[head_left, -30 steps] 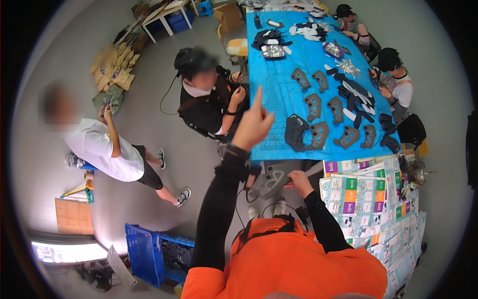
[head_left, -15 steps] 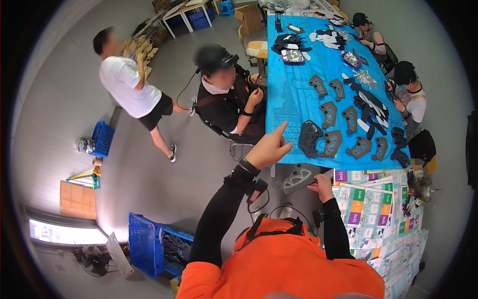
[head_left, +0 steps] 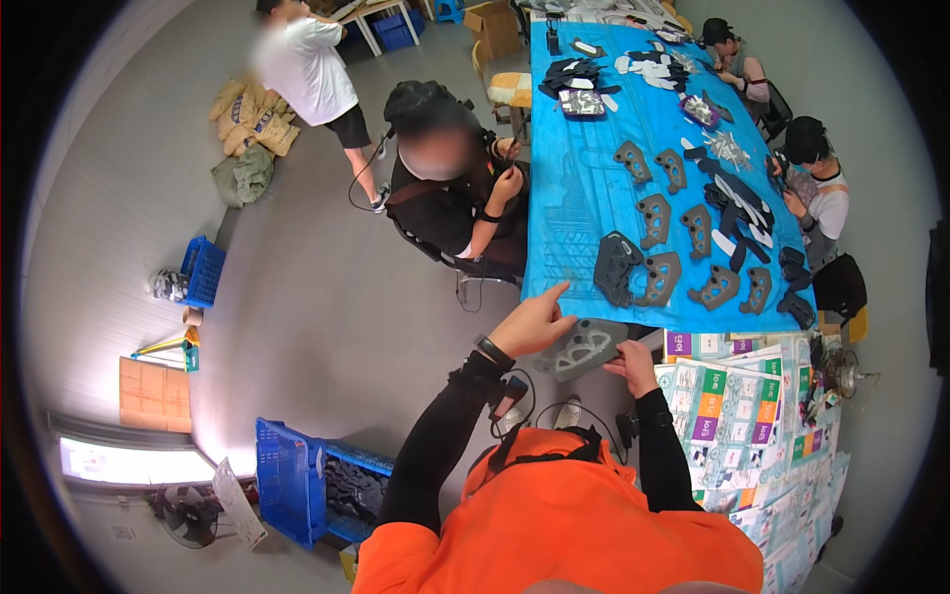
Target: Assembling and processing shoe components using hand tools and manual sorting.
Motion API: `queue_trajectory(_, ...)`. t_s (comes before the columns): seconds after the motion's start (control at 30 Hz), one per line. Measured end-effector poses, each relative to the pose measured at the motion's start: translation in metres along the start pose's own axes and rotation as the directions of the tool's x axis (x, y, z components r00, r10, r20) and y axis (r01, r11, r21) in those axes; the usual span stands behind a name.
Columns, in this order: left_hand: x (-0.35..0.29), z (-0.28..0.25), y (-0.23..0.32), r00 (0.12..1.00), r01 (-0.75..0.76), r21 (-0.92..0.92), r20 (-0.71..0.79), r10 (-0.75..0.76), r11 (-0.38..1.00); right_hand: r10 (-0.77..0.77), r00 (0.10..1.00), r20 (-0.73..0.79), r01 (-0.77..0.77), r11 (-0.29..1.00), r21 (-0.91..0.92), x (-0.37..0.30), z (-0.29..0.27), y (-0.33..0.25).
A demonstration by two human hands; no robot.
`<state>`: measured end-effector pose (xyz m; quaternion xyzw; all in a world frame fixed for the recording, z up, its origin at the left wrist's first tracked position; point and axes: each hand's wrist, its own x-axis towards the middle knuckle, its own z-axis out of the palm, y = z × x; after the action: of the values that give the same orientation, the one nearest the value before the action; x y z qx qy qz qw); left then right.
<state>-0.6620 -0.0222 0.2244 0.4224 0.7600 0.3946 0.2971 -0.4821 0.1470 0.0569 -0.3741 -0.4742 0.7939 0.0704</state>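
Observation:
My right hand (head_left: 633, 367) grips the right end of a grey curved plate with cut-out holes (head_left: 584, 349), held just off the table's near edge. My left hand (head_left: 534, 321) is at the plate's upper left, index finger stretched out toward the table and thumb apart; nothing shows in it. I cannot tell whether it touches the plate. On the blue-covered table (head_left: 574, 218) beyond lie a stack of dark curved plates (head_left: 617, 267) and several similar grey plates with holes (head_left: 658, 280).
A seated person (head_left: 445, 178) works at the table's left side; two others (head_left: 816, 183) sit along the right. Printed sheets (head_left: 727, 396) cover the surface at my right. A blue crate (head_left: 292, 485) with dark pieces stands at lower left. Dark and white strips (head_left: 737, 213) lie on the table.
My left hand has come down toward the plate, and my right hand has raised the plate slightly. A person in a white shirt has walked farther away at upper left.

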Motion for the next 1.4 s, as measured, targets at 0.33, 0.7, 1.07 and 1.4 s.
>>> queue_trajectory(0.33, -0.004, 0.006, -0.016, 0.998, 0.065, -0.02, 0.002, -0.065, 0.998, -0.013, 1.0, 0.014, 0.013, 0.999, -0.044, 0.004, 0.001, 0.003)
queue_trajectory(0.7, -0.011, 0.015, -0.032, 0.993, 0.117, -0.019, -0.005, -0.117, 0.993, -0.001, 1.0, 0.007, 0.001, 1.0, -0.006, -0.003, 0.009, -0.004)
queue_trajectory(1.07, -0.015, 0.021, -0.042, 0.996, 0.063, 0.009, -0.058, -0.062, 0.998, -0.024, 0.998, 0.05, 0.027, 0.998, -0.055, 0.008, -0.002, 0.009)
queue_trajectory(1.4, -0.043, 0.002, -0.005, 0.987, 0.109, -0.19, 0.139, -0.083, 0.976, -0.023, 1.0, 0.017, 0.023, 1.0, -0.008, -0.002, -0.001, 0.007)
